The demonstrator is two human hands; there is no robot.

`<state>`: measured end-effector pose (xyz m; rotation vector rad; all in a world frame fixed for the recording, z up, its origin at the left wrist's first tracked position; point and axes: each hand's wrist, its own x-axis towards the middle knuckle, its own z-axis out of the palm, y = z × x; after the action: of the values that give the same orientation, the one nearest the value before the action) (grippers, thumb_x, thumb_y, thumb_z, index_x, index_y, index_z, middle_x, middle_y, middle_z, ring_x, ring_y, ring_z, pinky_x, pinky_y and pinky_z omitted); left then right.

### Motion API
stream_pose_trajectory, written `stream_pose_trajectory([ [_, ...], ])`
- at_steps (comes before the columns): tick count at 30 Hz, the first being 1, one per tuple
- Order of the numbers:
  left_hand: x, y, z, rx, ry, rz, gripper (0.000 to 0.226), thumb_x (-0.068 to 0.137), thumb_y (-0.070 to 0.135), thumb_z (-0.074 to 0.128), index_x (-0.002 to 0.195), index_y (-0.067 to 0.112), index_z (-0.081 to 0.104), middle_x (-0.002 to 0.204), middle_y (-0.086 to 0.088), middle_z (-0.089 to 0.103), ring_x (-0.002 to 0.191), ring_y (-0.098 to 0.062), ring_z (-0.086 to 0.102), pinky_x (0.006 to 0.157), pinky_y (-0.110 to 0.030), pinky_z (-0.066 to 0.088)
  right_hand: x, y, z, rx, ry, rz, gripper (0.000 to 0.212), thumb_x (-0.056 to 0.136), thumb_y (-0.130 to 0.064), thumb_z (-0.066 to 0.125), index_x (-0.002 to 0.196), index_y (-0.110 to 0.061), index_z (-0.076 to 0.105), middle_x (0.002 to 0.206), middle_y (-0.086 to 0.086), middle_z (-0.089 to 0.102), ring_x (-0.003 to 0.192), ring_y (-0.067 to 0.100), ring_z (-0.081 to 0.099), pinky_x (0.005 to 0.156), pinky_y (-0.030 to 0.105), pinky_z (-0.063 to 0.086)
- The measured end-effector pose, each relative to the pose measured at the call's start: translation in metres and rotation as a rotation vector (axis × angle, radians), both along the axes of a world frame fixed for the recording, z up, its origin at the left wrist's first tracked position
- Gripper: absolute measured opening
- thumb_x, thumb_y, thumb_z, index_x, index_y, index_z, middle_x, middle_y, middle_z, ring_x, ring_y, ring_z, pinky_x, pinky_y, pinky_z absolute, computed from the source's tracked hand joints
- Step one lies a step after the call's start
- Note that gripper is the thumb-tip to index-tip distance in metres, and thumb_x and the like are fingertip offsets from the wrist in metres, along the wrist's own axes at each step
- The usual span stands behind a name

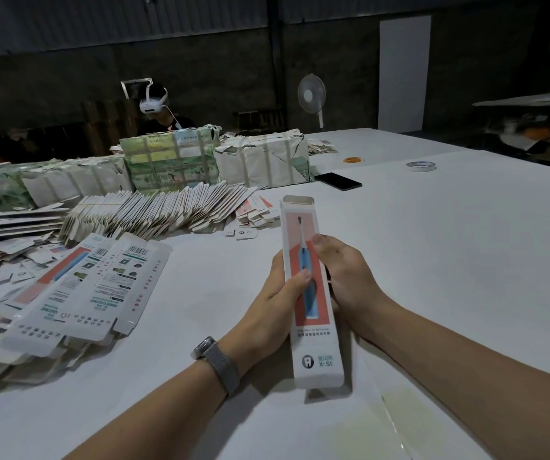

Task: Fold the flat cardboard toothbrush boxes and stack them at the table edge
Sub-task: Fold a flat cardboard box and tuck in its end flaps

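A long white toothbrush box (313, 330) with a red panel and a blue brush printed on it is held lengthwise above the white table (449, 247), its far end flap open. My left hand (275, 303) grips its left side, thumb on the printed face. My right hand (349, 277) grips its right side, thumb on top near the middle. Flat unfolded boxes (91, 287) lie fanned in a loose pile at the left. A long leaning row of flat blanks (154, 210) stands behind them.
Wrapped bundles (260, 161) of stock stand at the back of the table. A black phone (338, 181), a tape roll (421, 166) and rubber bands (353, 159) lie at the far right. A person with a headset (154, 102) sits behind. A fan (311, 94) stands beyond.
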<state>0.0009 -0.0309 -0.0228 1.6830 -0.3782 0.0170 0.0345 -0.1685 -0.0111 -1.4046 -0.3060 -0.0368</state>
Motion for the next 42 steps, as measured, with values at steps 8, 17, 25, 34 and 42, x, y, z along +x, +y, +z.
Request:
stream_pose_trajectory([
  [8,0.006,0.005,0.004,-0.145,-0.007,0.219,0.050,0.092,0.060,0.050,0.114,0.016,0.058,0.085,-0.003,0.075,0.076,-0.021,0.076,0.068,-0.025,0.059,-0.007,-0.001,-0.002,-0.108,0.019,0.078,0.034,0.096,-0.047,0.051,0.112,-0.019,0.061,0.088,0.003,0.076,0.079,0.024,0.076,0.071,0.031,0.062],
  [17,0.007,0.007,0.004,-0.258,0.001,0.207,0.020,0.105,0.036,0.047,0.124,0.033,0.051,0.090,-0.005,0.077,0.074,-0.024,0.076,0.064,-0.029,0.060,-0.006,0.001,-0.005,-0.132,0.065,0.115,0.047,0.080,-0.060,0.058,0.109,-0.022,0.058,0.089,0.002,0.077,0.078,0.024,0.076,0.072,0.036,0.062],
  [25,0.009,0.014,0.009,-0.275,0.043,0.166,0.033,0.097,0.037,0.058,0.127,0.024,0.056,0.092,-0.010,0.077,0.073,-0.024,0.075,0.063,-0.030,0.059,-0.009,0.004,-0.005,-0.049,0.081,0.167,0.041,0.087,-0.051,0.059,0.121,-0.030,0.052,0.090,0.001,0.077,0.082,0.022,0.076,0.066,0.026,0.060],
  [34,0.009,0.016,0.007,-0.178,0.030,0.134,0.047,0.088,0.046,0.059,0.129,0.023,0.052,0.091,-0.008,0.078,0.075,-0.025,0.076,0.065,-0.029,0.059,-0.008,0.003,-0.003,-0.006,0.087,0.143,0.021,0.101,-0.037,0.053,0.122,-0.037,0.053,0.089,0.009,0.075,0.080,0.025,0.075,0.081,0.045,0.061],
  [42,0.002,0.012,0.013,-0.164,0.027,0.100,0.026,0.102,0.027,0.054,0.127,0.022,0.053,0.092,-0.008,0.078,0.073,-0.022,0.076,0.064,-0.027,0.059,-0.004,0.001,-0.004,-0.016,0.085,0.109,0.011,0.102,-0.034,0.052,0.107,-0.028,0.059,0.083,0.009,0.074,0.075,0.027,0.074,0.079,0.045,0.060],
])
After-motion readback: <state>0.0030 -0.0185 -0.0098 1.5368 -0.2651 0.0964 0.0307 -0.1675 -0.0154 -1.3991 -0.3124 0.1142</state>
